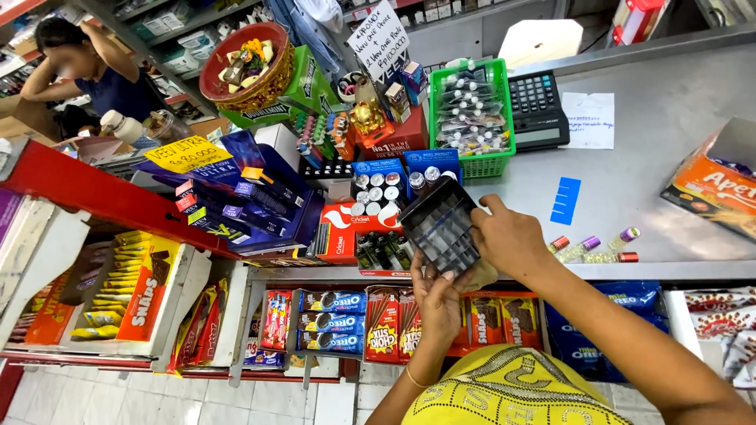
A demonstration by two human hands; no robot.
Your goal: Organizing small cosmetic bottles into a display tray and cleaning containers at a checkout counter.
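A dark grey plastic divider tray (pixel 438 224) with several small empty compartments is held tilted above the counter's front edge. My left hand (pixel 435 299) grips its lower edge from below. My right hand (pixel 508 236) holds its right side, fingers curled over the rim. Just right of my right hand, three small roll-on bottles (pixel 592 249) with purple and red caps lie on the steel counter (pixel 646 181). Behind the tray stands a blue display box of small capped bottles (pixel 390 185).
A green basket (pixel 472 110) of small vials, a black calculator (pixel 537 109), a paper note and a blue sticker sit on the counter. An orange carton (pixel 713 189) lies at right. Snack packets fill racks below. Another person (pixel 87 75) is at far left.
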